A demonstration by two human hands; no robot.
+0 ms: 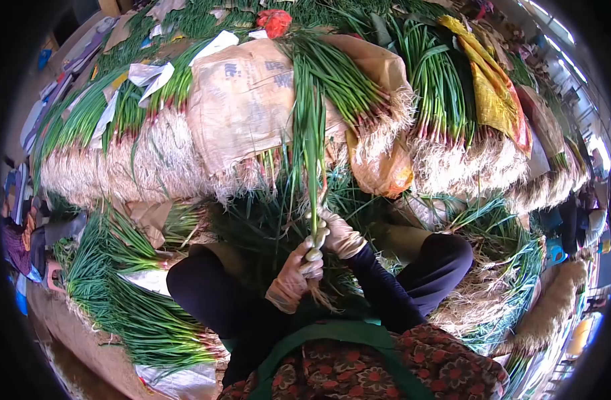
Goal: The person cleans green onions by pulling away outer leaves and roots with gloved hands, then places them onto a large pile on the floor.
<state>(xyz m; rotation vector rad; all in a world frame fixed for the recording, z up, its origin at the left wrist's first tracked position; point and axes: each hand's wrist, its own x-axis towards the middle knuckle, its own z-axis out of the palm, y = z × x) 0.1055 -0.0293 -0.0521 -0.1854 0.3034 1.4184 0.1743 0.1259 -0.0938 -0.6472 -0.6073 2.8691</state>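
- The fingers of the gloved left hand (299, 270) are clamping around the pale lower stem of the green onions (311, 150), between the person's knees.
- The fingers of the gloved right hand (341, 235) are curling in toward that same stem, just beyond the left hand and on its right side; whether they are closing fully on it, I cannot tell.
- The green onions are lying with their long axis almost straight out from the body: roots (324, 297) are hanging out below the left hand, toward the lap, while the leaves are reaching away past the right hand.
- So the left hand is sitting nearer the root end and the right hand nearer the leaf end, the two grips staggering along one line and almost touching.
- Farther out, the leaf tops are overlapping a printed sack (242, 100), which is covering part of a row of bundles.
- Right of those leaves, a loose bundle (355, 93) is lying slantwise, its roots pointing toward the right and the body; an orange sack (380, 167) is lying below it.
- Beyond, a yellow sack (485, 77) is draping over more bundles on the right.
- By the left knee (202, 287), another onion pile (145, 310) is spreading, its root ends facing the person.
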